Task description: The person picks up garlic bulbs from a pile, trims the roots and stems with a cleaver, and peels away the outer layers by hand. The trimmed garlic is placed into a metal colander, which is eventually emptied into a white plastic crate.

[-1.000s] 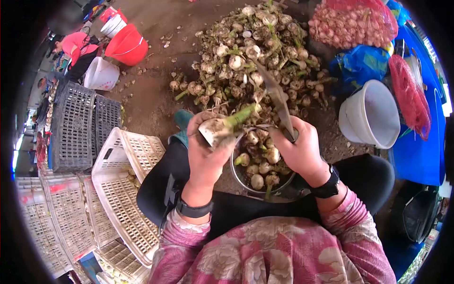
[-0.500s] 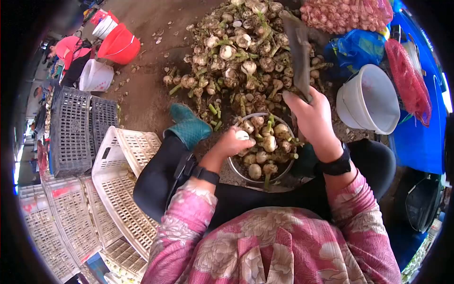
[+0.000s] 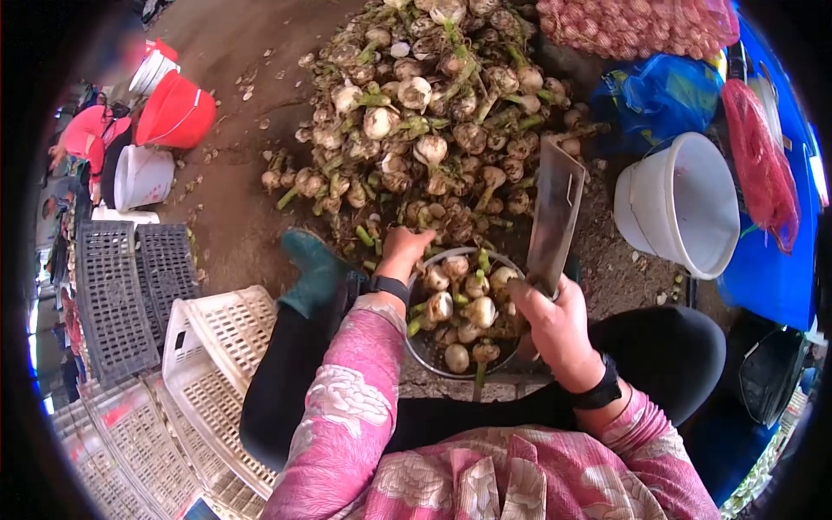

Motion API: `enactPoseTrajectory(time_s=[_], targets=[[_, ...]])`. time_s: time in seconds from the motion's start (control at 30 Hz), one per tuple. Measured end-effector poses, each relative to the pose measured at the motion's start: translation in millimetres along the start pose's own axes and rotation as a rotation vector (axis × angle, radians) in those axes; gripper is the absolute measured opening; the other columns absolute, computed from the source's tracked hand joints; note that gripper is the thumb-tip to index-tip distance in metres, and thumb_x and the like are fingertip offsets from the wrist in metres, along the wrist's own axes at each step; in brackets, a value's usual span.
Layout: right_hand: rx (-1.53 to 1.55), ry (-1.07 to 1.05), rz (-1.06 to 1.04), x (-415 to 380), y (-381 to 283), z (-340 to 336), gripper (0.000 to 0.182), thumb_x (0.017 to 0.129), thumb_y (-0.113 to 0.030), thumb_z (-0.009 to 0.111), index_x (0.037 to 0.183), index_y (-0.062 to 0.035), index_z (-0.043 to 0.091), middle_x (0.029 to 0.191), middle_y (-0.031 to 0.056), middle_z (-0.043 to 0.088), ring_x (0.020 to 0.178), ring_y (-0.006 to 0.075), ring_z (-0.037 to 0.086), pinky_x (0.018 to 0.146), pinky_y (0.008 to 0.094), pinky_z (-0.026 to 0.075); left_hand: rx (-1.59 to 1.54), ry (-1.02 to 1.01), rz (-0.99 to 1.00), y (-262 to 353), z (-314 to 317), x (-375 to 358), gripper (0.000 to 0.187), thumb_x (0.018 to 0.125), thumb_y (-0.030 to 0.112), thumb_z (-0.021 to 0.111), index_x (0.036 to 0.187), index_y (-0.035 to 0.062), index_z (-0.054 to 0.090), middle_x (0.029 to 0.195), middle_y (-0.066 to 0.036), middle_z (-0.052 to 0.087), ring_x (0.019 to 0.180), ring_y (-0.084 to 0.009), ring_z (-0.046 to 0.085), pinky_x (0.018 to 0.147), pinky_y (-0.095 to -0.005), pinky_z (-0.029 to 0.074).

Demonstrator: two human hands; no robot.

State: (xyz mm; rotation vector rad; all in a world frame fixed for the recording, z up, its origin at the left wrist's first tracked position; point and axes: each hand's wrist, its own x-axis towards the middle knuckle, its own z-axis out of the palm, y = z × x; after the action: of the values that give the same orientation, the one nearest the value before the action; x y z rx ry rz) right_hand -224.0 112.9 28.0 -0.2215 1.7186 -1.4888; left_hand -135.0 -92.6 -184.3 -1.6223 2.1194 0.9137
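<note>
My right hand (image 3: 559, 334) is closed round the handle of a cleaver (image 3: 555, 212), whose broad blade points up and away. It stands at the right rim of a round metal basin (image 3: 414, 347). Inside the basin lie several dirty whitish bulbs (image 3: 478, 312), some with green stalks, looking like garlic or onions. Beyond the basin's upper left rim, my left hand (image 3: 405, 250) is at the near edge of a big heap of similar bulbs (image 3: 416, 95). Its thumb points right; the other fingers are mostly hidden, so whether it grips anything cannot be made out.
White crates (image 3: 234, 334) and dark crates (image 3: 108, 286) stand on the left. Farther back are a red bucket (image 3: 178, 113), a white bucket (image 3: 143, 178) and a person in pink (image 3: 87, 134). At right are a white bucket (image 3: 663, 199), a blue bag (image 3: 659, 91) and a filled net sack (image 3: 637, 26).
My left hand has gone from the basin up to the heap's edge, and the white bulb it held no longer shows. My right hand with the cleaver has come lower and nearer; the view has shifted.
</note>
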Motion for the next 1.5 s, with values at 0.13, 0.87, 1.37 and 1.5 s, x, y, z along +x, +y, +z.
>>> enactPoseTrajectory(time_s=[0.13,0.87,1.37,1.5], targets=[[-0.052,-0.031,0.13,21,4,2,0.009,0.078,-0.01,0.056,0.078,-0.0016,0.056,0.063,-0.0058,0.048,0.056,0.0023,0.041,0.049,0.0198,0.034,-0.048,-0.149,-0.064,3,12,24,0.048,0.066,0.037,0.063,0.092,-0.0027,0.062,0.097,-0.023,0.059,0.094,-0.0358,0.056,0.08,-0.0393,0.045],[-1.018,-0.147,-0.604,-51,-12,-1,0.025,0.066,-0.024,0.065,0.074,-0.0023,0.055,0.061,0.0172,0.057,0.059,0.0338,0.058,0.055,0.0389,0.048,-1.317,-0.3,0.603,13,-127,-265,0.052,0.068,0.008,0.06,0.116,-0.0026,0.043,0.104,-0.007,0.055,0.098,-0.0127,0.051,0.085,-0.0276,0.041],[-1.029,-0.239,-1.039,-73,-8,35,0.028,0.055,-0.025,0.068,0.075,-0.0088,0.055,0.063,0.008,0.056,0.055,0.0267,0.057,0.052,0.0356,0.046,-1.713,-0.26,0.799,-17,-114,-286,0.047,0.088,0.041,0.033,0.112,0.0036,0.048,0.113,-0.017,0.053,0.096,-0.0297,0.057,0.086,-0.0418,0.045],[-1.022,-0.228,-0.899,-47,13,34,0.023,0.061,-0.024,0.064,0.075,-0.0061,0.058,0.062,0.0124,0.058,0.058,0.0298,0.059,0.055,0.0372,0.048,-1.72,-0.375,0.782,-27,-117,-269,0.042,0.071,0.011,0.064,0.108,0.0026,0.049,0.101,-0.011,0.057,0.093,-0.0195,0.057,0.082,-0.0337,0.047]])
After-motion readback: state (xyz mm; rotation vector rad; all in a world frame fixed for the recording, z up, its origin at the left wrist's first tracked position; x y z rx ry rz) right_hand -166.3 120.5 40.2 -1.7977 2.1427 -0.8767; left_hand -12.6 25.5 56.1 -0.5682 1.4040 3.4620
